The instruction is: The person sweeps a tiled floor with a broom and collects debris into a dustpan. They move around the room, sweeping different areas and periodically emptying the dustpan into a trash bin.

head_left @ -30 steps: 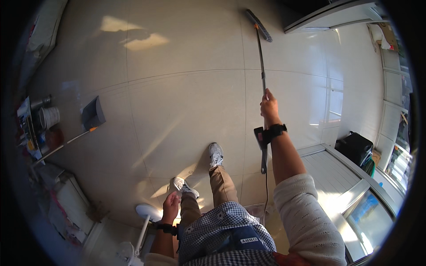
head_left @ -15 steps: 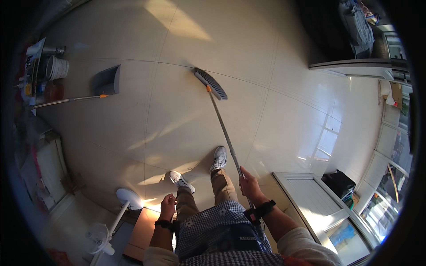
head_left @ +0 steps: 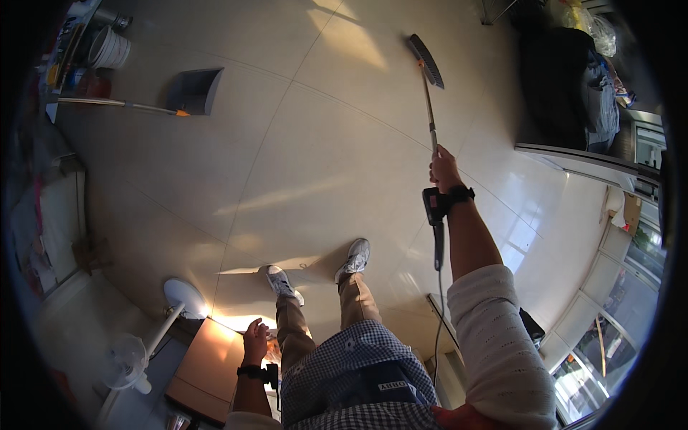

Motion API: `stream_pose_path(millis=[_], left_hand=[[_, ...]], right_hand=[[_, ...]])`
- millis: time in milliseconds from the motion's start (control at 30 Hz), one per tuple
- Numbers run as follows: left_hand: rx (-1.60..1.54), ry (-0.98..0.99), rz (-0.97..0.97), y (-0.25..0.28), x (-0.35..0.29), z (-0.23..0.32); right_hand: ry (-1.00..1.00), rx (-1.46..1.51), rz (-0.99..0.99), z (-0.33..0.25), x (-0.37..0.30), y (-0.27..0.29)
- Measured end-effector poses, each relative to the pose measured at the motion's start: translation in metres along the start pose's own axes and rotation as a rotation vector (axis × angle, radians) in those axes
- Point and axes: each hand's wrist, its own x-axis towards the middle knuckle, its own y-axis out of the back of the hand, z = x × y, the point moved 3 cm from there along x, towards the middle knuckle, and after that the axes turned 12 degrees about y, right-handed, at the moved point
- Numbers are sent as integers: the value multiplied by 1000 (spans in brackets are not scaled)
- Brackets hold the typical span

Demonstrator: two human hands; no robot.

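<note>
My right hand is closed round the grey handle of a broom, with that arm stretched far forward. The broom's dark bristle head rests on the floor at the far end, joined by an orange collar. My left hand hangs low beside my left leg, fingers loosely curled and apart, with nothing seen in it. A grey dustpan lies on the floor at the far left, its long handle pointing left. Dark straps circle both wrists, and a cable hangs from the right one's device.
Pale floor tiles carry streaks of sunlight. A white fan, a round white base and a brown box stand at lower left. A white bucket is far left. Dark bags and cloth fill the far right, near glazed cabinets.
My right hand has gone forward and to the right, pushing the broom head farther away toward the upper right. The view has shifted. My left hand remains low by my leg.
</note>
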Motion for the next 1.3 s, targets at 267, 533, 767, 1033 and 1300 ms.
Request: stream_pose_path(millis=[267, 533, 767, 1033, 1300], left_hand=[[-36, 120, -44, -6, 6, -20], [-124, 66, -40, 41, 28, -16], [-216, -18, -14, 82, 37, -80], [-191, -11, 19, 97, 27, -140], [-252, 40, -76, 91, 37, -114]], right_hand=[[-188, 147, -115, 34, -178, -162], [-128, 330, 160, 35, -284, -117], [-325, 628, 405, 105, -231, -30], [-310, 757, 55, 64, -272, -276], [-217, 934, -162, -5, -307, -301]])
